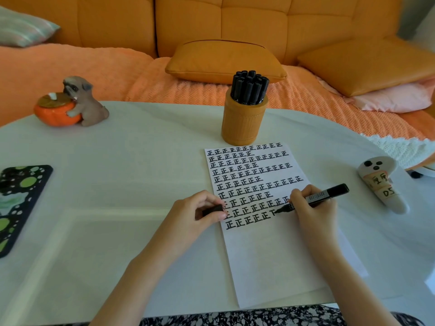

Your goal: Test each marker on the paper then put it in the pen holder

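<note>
Markers [249, 88] crowd the pen holder [243, 123], seemingly little room; open table [153, 149] leftward.

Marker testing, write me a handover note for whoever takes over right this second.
Right hand holds the uncapped marker, tip on the paper, partway through a character.
Left hand pinches its cap at the paper's left edge.
Pen holder stands beyond the paper, packed with capped markers.
Left: finish the mark, recap, drop it in the holder. No other loose marker shows.

A home living room: orange sofa [235, 22] with cushions [223, 61] behind a white table [117, 172].
</note>
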The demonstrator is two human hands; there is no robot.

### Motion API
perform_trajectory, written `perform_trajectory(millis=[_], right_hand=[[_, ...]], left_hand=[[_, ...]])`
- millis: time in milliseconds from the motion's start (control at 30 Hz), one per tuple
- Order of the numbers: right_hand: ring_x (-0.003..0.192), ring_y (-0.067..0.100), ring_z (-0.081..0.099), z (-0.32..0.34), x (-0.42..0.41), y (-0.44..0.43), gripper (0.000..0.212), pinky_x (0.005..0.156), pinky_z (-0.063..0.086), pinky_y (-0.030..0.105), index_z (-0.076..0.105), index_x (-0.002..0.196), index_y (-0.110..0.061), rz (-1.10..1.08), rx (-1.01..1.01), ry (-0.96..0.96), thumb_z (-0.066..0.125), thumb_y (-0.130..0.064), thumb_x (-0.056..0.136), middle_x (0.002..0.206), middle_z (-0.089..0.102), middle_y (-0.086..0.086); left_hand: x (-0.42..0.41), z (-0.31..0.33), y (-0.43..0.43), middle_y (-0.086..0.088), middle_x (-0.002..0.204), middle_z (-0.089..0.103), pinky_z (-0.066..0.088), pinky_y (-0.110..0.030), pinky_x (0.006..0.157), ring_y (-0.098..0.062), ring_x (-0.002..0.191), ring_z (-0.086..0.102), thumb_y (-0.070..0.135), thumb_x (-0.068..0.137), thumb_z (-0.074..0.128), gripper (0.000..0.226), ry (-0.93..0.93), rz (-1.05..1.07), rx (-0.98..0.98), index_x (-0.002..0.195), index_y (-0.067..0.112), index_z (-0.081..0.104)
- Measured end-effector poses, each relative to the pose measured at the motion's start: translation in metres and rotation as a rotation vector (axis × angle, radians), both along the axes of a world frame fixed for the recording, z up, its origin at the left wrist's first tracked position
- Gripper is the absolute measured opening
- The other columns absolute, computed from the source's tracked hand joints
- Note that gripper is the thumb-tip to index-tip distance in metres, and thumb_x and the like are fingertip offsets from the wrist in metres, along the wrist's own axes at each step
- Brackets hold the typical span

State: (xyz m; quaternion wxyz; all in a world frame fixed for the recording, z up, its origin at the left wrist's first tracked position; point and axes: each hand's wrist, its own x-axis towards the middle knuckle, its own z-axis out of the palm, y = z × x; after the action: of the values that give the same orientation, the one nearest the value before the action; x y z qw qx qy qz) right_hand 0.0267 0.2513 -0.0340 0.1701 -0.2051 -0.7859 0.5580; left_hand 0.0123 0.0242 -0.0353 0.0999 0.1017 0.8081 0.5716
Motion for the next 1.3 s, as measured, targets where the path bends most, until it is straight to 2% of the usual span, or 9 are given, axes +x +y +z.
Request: perform_trajectory(millis=[133,300,400,500,667,733,867,1100,1300], right_hand=[[0.054,0.013,0.029,0.0007,0.0007,-0.0011,0.031,0.053,0.02,0.029,0.04,0.063,0.004,0.004,-0.028,0.012,0.058,-0.009,0.084,0.053,0.039,0.001],[0.054,0.015,0.028,0.002,0.0021,-0.0032,0.033,0.052,0.019,0.028,0.041,0.066,0.006,0.031,-0.017,-0.001,0.059,-0.014,0.086,0.054,0.038,0.002],[0.053,0.015,0.027,0.0031,0.0019,-0.0037,0.034,0.052,0.019,0.029,0.041,0.066,0.007,0.032,-0.009,-0.001,0.059,-0.015,0.086,0.051,0.037,0.0],[0.049,0.011,0.023,0.0041,0.0024,-0.0045,0.034,0.05,0.018,0.028,0.042,0.066,0.007,0.043,0.006,-0.018,0.059,-0.014,0.087,0.04,0.037,-0.011],[0.043,0.007,0.021,0.0064,0.0027,-0.0056,0.03,0.043,0.017,0.021,0.041,0.064,0.005,0.04,0.018,-0.025,0.057,-0.009,0.085,0.035,0.037,-0.013],[0.042,0.007,0.02,0.0064,0.0024,-0.0054,0.028,0.043,0.016,0.022,0.041,0.062,0.0,0.04,0.022,-0.032,0.057,-0.007,0.083,0.036,0.033,-0.012],[0.047,0.007,0.019,0.0041,0.0017,-0.0033,0.031,0.045,0.015,0.024,0.035,0.061,0.002,0.043,0.03,-0.042,0.057,-0.005,0.081,0.044,0.026,-0.011],[0.047,0.008,0.02,0.0027,0.0013,-0.0029,0.03,0.043,0.015,0.022,0.034,0.06,0.002,0.04,0.044,-0.032,0.056,-0.004,0.079,0.05,0.027,-0.003],[0.047,0.008,0.02,0.0053,0.0023,-0.0037,0.028,0.043,0.015,0.022,0.036,0.061,0.003,0.039,0.021,-0.021,0.055,-0.003,0.08,0.039,0.031,-0.012]], left_hand=[[0.0,-0.0006,-0.0002,0.015,0.089,0.073,0.042,-0.005,0.078,0.006,0.087,0.066,0.021,0.079,0.072,0.013,-0.006,-0.003,0.007,0.087,0.029,0.066],[0.0001,-0.0011,-0.0005,0.015,0.089,0.073,0.043,-0.005,0.079,0.005,0.088,0.066,0.02,0.079,0.072,0.012,-0.003,-0.004,0.012,0.088,0.027,0.067],[0.0,-0.0011,-0.0004,0.014,0.09,0.073,0.042,-0.004,0.078,0.005,0.088,0.066,0.02,0.08,0.072,0.012,0.001,-0.004,0.007,0.088,0.027,0.067],[-0.0003,-0.0014,-0.0003,0.014,0.09,0.073,0.042,-0.004,0.078,0.005,0.088,0.066,0.02,0.079,0.072,0.012,-0.002,-0.004,0.011,0.088,0.027,0.067],[-0.0006,-0.0023,-0.0004,0.014,0.09,0.073,0.042,-0.005,0.079,0.004,0.089,0.066,0.021,0.079,0.073,0.013,-0.001,-0.004,0.005,0.087,0.03,0.066],[-0.0006,-0.0021,-0.0003,0.015,0.089,0.073,0.042,-0.004,0.079,0.005,0.088,0.066,0.021,0.079,0.073,0.013,0.0,-0.001,0.004,0.086,0.03,0.066],[-0.0007,-0.002,-0.0002,0.014,0.089,0.073,0.042,-0.004,0.078,0.005,0.088,0.066,0.021,0.079,0.073,0.013,-0.002,0.0,0.005,0.087,0.029,0.066],[-0.0007,-0.0015,-0.0003,0.013,0.09,0.073,0.041,-0.003,0.076,0.006,0.087,0.065,0.021,0.079,0.073,0.012,-0.001,0.001,0.001,0.088,0.026,0.067],[-0.0005,-0.0018,-0.0007,0.016,0.09,0.073,0.041,-0.004,0.077,0.007,0.088,0.065,0.021,0.079,0.073,0.014,-0.005,-0.005,0.006,0.085,0.031,0.066]])
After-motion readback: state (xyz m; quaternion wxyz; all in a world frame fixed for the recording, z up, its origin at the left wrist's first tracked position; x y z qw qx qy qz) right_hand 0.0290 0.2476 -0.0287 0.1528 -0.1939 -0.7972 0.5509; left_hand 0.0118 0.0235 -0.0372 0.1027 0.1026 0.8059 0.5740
